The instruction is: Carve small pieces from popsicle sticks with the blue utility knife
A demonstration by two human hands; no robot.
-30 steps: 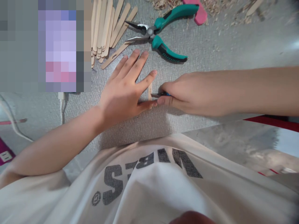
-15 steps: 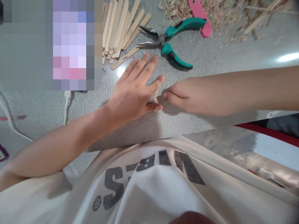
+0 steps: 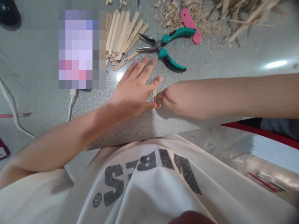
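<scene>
My left hand (image 3: 133,88) lies spread on the table, its fingers apart. Its thumb and index finger press on a short wooden craft stick (image 3: 154,94), which shows only in the gap between them. My right hand (image 3: 178,97) is closed, with its fingertips right against that stick's right side. Whatever it grips, if anything, is hidden. Beyond my left fingertips rest long-nose pliers (image 3: 159,44) with teal handles, jaws apart. A craft stick with a slot cut in it (image 3: 126,61) reaches under the jaws.
Several craft sticks (image 3: 120,34) are heaped behind my left hand. Wood shavings (image 3: 168,15) surround a pink handle-like piece (image 3: 190,25), with split wood strips (image 3: 247,21) farther right. A white cable (image 3: 71,107) runs to a blurred-out device at left. The table's edge is close to my body.
My right fingertips have shifted slightly left, closer to the stick. My left hand keeps its spread pose on it. The whole view has also shifted a little.
</scene>
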